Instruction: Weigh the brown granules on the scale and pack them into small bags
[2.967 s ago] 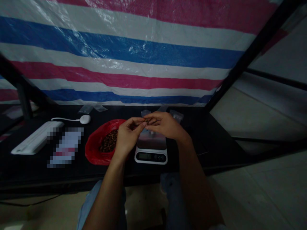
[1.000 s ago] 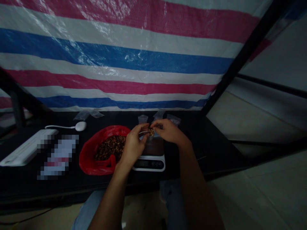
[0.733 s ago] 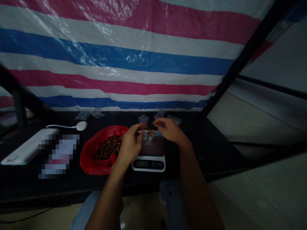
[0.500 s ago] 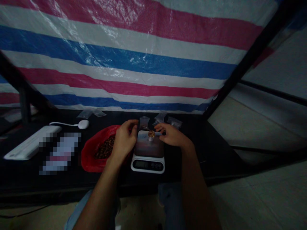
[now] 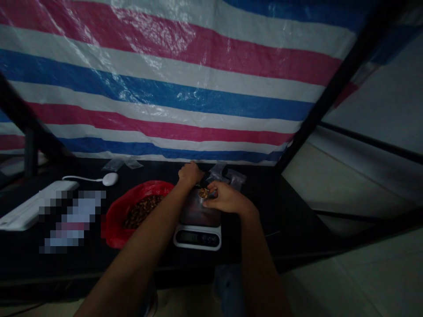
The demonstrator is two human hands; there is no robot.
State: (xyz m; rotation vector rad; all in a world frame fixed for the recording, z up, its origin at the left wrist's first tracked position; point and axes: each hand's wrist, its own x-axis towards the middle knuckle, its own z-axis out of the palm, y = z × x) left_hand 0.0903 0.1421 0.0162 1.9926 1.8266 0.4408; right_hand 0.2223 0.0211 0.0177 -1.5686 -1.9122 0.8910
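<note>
My right hand (image 5: 229, 198) pinches a small metal cup (image 5: 202, 199) between thumb and fingers, above the plate of the kitchen scale (image 5: 197, 237). Brownish-yellow pieces fill the cup to its rim. Behind the scale, my left hand (image 5: 191, 173) is closed with its fingers curled; what they grip, if anything, is hidden. My left forearm crosses over the right side of a red plastic bag (image 5: 114, 220), which lies open with many brown beans or nuts (image 5: 143, 210) inside.
Small clear zip bags (image 5: 235, 178) lie at the back right of the black table (image 5: 261, 246), with others (image 5: 114, 164) at the back left. A long white device (image 5: 20, 213) and a white round puck on a cable (image 5: 110, 178) are at the left. A striped sheet (image 5: 198, 92) hangs behind.
My right hand has taken hold of the metal cup, which stood on the scale. My left hand has moved away and right, over the spot where a small clear bag lay.
</note>
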